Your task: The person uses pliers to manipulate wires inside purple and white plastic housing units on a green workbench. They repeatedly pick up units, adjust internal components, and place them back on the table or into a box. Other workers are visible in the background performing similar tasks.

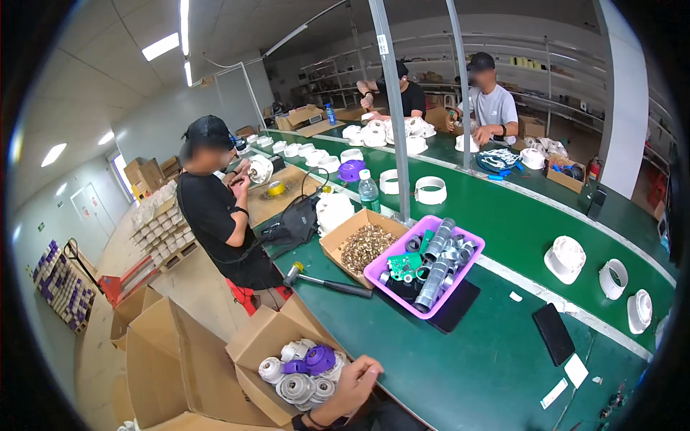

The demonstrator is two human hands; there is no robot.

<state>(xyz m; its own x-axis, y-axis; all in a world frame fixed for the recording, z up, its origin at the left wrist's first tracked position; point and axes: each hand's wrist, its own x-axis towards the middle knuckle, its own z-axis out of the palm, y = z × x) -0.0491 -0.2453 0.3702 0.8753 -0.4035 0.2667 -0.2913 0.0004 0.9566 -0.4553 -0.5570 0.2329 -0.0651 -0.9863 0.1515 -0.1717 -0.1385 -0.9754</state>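
My left hand (359,382), a dark band at its wrist, lies at the table's near edge beside an open cardboard box (251,337). Its fingers are curled in, and nothing shows in them. White round plastic housings (296,388) and a purple housing (320,360) fill the box, just left of the hand. My right hand is out of view.
On the green table (424,366) are a purple bin (470,269) of tube rolls and circuit boards, a box of brass-coloured parts (368,246), a hammer (334,285) and a phone (553,334). White housings (565,260) line the conveyor. Several people work beyond.
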